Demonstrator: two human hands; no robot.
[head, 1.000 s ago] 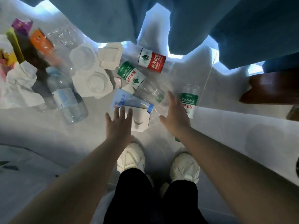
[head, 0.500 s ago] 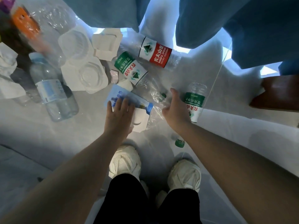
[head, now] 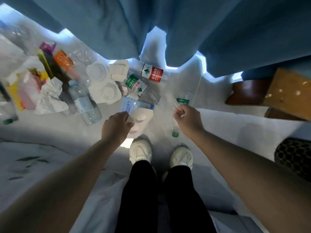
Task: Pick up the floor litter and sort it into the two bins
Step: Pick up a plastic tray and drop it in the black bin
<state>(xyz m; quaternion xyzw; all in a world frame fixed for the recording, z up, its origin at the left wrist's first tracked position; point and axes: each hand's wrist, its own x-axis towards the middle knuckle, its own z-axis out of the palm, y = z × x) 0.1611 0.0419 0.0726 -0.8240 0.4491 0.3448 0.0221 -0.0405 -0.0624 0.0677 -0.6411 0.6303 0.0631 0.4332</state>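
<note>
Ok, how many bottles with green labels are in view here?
2: one green-labelled bottle lies beside the red-labelled bottle; the other sits just beyond the right hand. More may be hidden in the pile.

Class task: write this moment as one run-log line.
left hand: grips white card | right hand: grips green-label bottle | red-label bottle: on floor

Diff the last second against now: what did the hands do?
Both hands went from open and reaching to gripping. The left hand closed on the white tray piece, the right hand on the crushed green-label bottle. The red-label bottle and the moulded trays lie as before.
</note>
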